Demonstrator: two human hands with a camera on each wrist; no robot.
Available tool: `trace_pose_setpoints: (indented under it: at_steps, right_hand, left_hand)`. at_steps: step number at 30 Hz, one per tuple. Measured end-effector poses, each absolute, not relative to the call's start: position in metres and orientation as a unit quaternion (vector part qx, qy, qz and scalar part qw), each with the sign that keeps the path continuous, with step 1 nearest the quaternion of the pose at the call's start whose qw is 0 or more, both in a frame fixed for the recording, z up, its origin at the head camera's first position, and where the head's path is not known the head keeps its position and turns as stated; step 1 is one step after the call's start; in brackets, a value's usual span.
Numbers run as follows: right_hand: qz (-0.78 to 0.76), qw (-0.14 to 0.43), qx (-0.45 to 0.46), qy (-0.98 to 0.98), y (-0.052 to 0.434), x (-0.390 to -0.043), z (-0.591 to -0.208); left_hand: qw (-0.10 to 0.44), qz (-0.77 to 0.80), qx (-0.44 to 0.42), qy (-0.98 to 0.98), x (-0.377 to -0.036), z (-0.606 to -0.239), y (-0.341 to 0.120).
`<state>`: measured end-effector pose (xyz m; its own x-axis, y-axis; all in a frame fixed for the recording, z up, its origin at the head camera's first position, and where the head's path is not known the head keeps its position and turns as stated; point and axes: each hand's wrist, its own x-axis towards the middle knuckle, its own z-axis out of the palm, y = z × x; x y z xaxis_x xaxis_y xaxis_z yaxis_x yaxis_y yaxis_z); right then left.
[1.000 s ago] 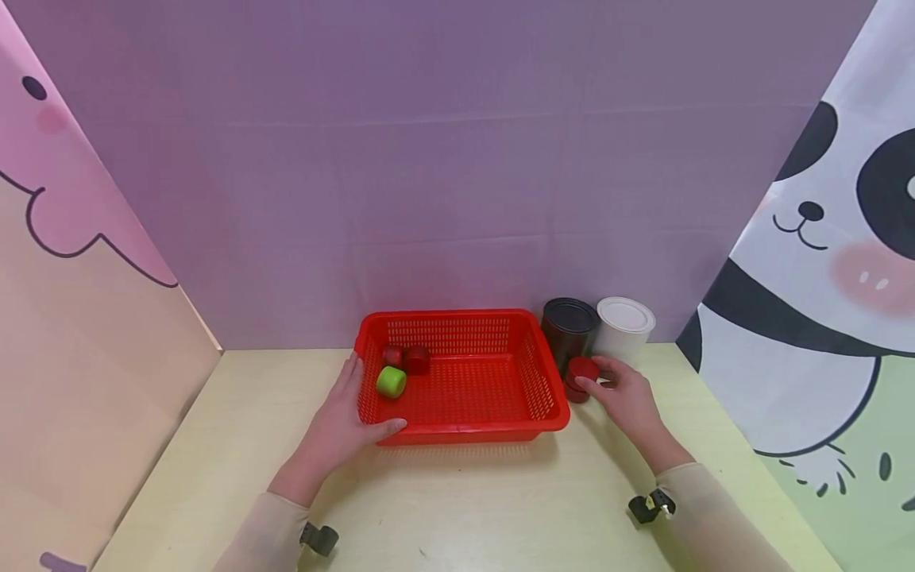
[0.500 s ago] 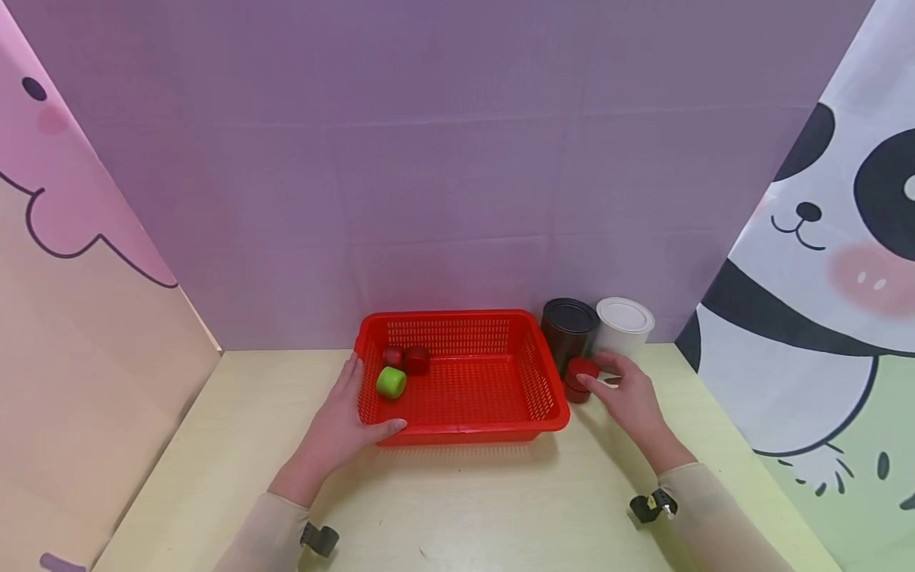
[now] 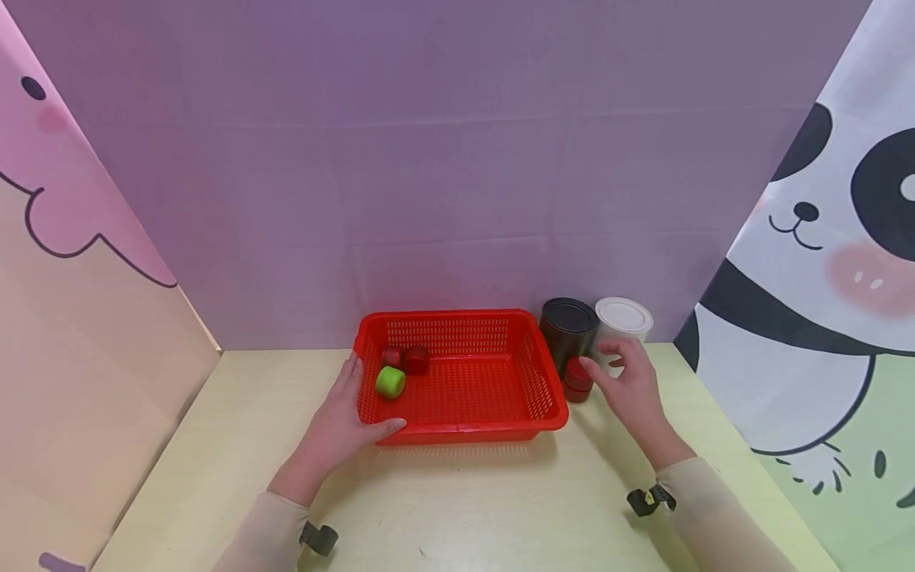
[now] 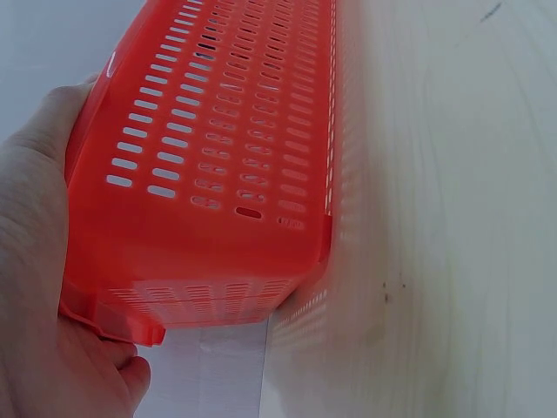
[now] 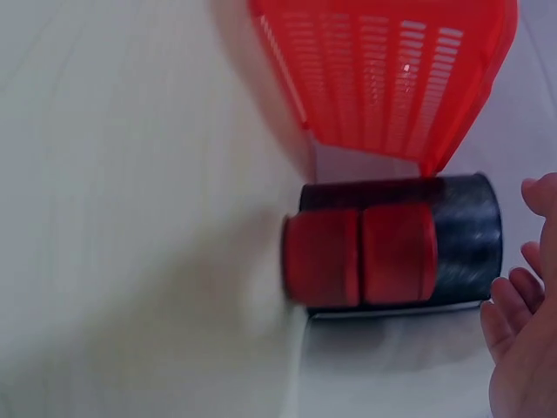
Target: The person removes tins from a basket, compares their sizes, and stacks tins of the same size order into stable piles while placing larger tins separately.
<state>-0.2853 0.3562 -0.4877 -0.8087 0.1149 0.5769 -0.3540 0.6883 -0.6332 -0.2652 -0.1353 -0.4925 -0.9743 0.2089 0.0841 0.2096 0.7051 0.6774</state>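
On the pale bench (image 3: 472, 500), the left hand (image 3: 341, 425) holds the near left corner of the red basket (image 3: 457, 433), thumb along its front rim, fingers curled on the side wall. Inside lie a green cap (image 3: 390, 382) and two dark red pieces (image 3: 415, 359). Right of the basket, the right hand (image 3: 629, 388) hovers with relaxed, spread fingers beside the small red jar (image 3: 576, 379), in front of the black can (image 3: 566, 326) and white can (image 3: 623, 318).

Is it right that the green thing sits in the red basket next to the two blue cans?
Not quite. The green cylinder is in the red basket, but the two cans beside the basket are black and white, not blue. The head view shows this.
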Motion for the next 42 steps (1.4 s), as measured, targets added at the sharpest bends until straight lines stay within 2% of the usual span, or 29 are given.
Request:
trace_pose_setpoints:
  at_steps: [3, 8, 12, 22, 32, 42]
  right_hand:
    - [0.385, 0.308, 0.087, -0.866, 0.349, -0.287, -0.481]
    - [0.383, 0.287, 0.106, -0.872, 0.332, -0.288, -0.467]
    - [0.38, 0.25, 0.135, -0.88, 0.315, -0.293, -0.453]
    - [0.343, 0.112, 0.204, -0.91, 0.277, -0.312, -0.428]
    - [0.294, 0.028, 0.255, -0.921, 0.237, -0.328, -0.396]
    - [0.269, -0.012, 0.33, -0.905, 0.205, -0.359, -0.388]
  left_hand:
    - [0.001, -0.368, -0.114, -0.923, -0.265, -0.493, -0.136]
    - [0.003, -0.371, -0.118, -0.921, -0.265, -0.493, -0.135]
    - [0.004, -0.375, -0.118, -0.919, -0.264, -0.492, -0.136]
    - [-0.001, -0.385, -0.112, -0.916, -0.265, -0.492, -0.135]
    - [0.012, -0.377, -0.117, -0.918, -0.267, -0.496, -0.136]
    - [0.007, -0.385, -0.113, -0.916, -0.265, -0.494, -0.135]
